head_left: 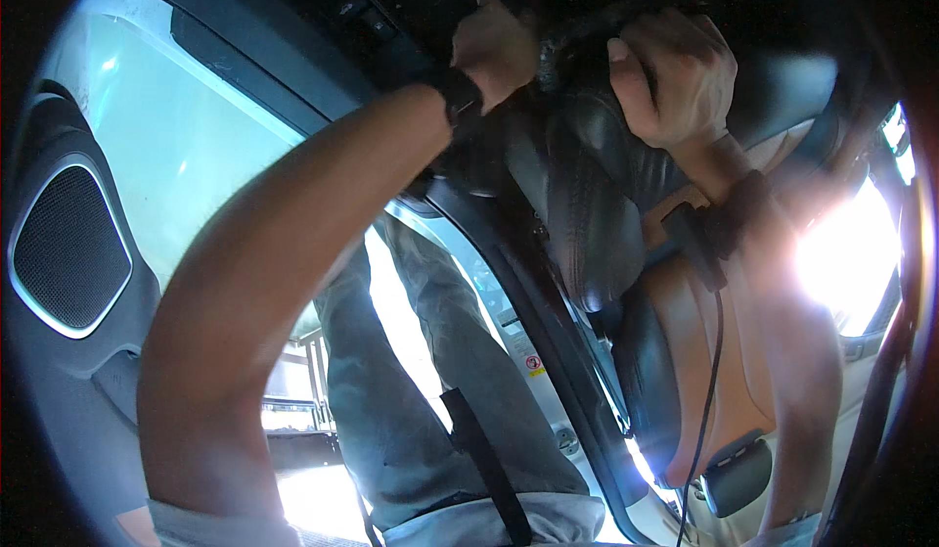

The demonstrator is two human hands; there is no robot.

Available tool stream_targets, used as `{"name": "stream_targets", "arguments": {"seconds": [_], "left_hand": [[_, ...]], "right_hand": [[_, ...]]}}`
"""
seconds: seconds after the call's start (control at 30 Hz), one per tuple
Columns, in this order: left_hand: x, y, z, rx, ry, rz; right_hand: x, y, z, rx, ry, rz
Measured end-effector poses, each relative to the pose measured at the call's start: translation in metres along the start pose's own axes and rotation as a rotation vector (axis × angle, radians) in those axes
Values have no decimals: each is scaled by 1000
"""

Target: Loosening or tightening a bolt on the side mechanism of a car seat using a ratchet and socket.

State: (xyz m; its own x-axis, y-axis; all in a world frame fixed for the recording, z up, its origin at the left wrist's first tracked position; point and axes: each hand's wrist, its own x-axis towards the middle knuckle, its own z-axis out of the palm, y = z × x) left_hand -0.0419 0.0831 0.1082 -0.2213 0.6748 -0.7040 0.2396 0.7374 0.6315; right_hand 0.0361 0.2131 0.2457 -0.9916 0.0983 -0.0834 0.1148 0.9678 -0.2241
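My left hand (494, 50), with a black band on its wrist, reaches far forward into a dark part of a car's interior. Its fingers are curled in, and whatever they hold is lost in the shadow. My right hand (677, 77) is beside it to the right, closed, with the thumb lying along the bent fingers. What it grips is too dark to make out. A small shiny patch (548, 63) glints between the two hands. Just below my right hand is a black leather seat side (592, 185) with stitching.
An open car door with an oval speaker grille (70, 244) stands at the left. The dark door frame (528, 293) runs past my legs (440, 390). A tan seat panel (699, 351) lies at the right. A thin cable (706, 400) hangs from the black device (704, 239) on my right wrist.
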Motion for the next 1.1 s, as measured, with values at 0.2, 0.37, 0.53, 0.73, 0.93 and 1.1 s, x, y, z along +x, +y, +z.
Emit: {"name": "stream_targets", "arguments": {"seconds": [0.2,0.37,0.53,0.73,0.93,1.1], "left_hand": [[14,-45,-7,243,265,484],[-12,51,6,-355,209,-453],[5,13,9,-190,40,-55],[27,-50,-11,218,102,305],[55,-78,37,306,69,193],[29,-67,27,574,215,503]], "right_hand": [[0,2,-6,-15,-9,4],[-9,7,-4,-21,-23,17],[-13,11,-6,-49,-44,8],[-11,8,-3,-17,15,3],[-2,3,-5,-7,-4,-9],[-4,2,-8,48,37,-47]]}}
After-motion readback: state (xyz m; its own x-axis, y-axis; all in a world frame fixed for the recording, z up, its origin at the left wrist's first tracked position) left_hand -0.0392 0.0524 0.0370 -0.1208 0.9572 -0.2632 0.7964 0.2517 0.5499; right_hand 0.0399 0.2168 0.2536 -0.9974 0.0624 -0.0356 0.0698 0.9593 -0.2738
